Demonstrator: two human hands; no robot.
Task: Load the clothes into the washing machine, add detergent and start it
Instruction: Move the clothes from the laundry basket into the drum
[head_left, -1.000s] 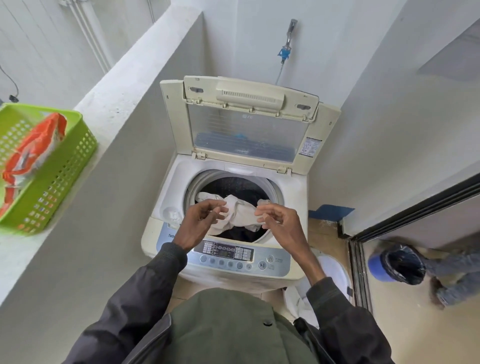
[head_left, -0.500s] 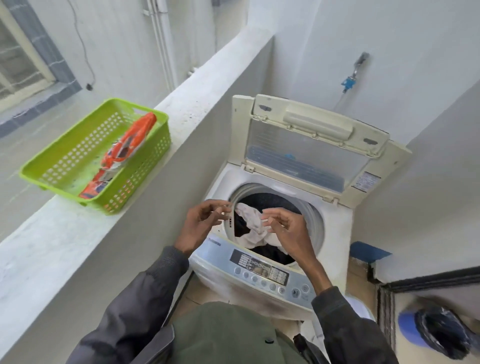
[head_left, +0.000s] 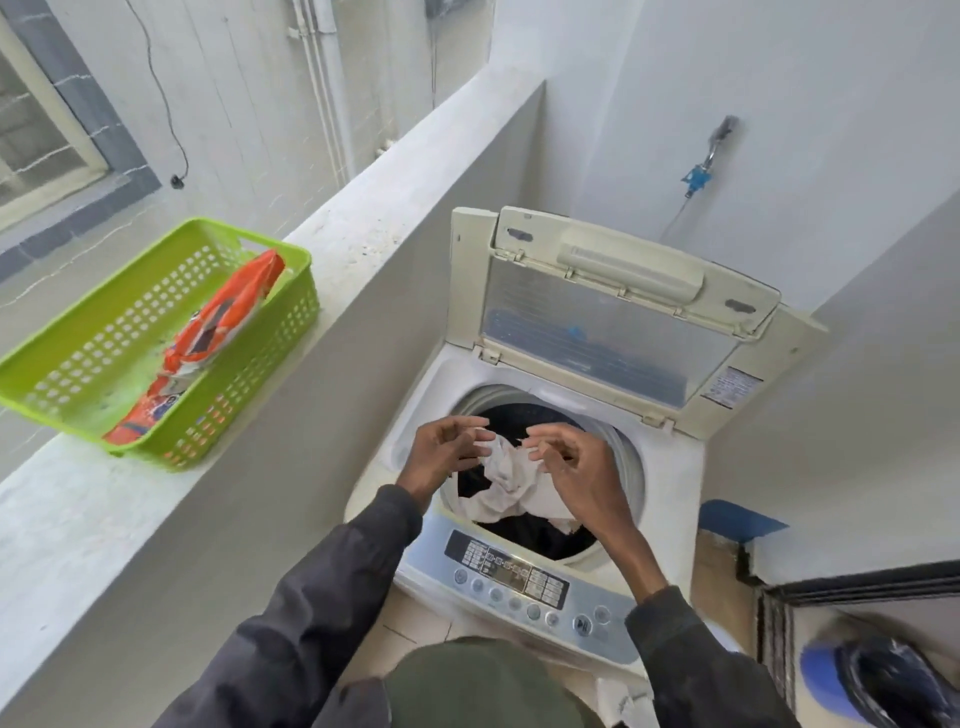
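Observation:
The top-loading washing machine (head_left: 670, 499) stands with its lid (head_left: 597, 317) raised. Dark clothes fill the drum, and a white garment (head_left: 511, 491) lies crumpled on top of them. My left hand (head_left: 441, 454) and my right hand (head_left: 579, 470) hover just over the drum mouth on either side of the white garment, fingers spread and curled, gripping nothing. An orange detergent pouch (head_left: 208, 338) lies in a green plastic basket (head_left: 67, 358) on the ledge to the left.
The control panel (head_left: 519, 577) with its buttons runs along the machine's front. A grey concrete ledge (head_left: 363, 228) borders the left side. A water tap (head_left: 698, 174) is on the back wall. A blue bin (head_left: 826, 680) with a black liner stands at lower right.
The view has swung left, bringing the basket fully into sight. Both hands let go of the white garment, which now lies lower in the drum, and the fingers have spread.

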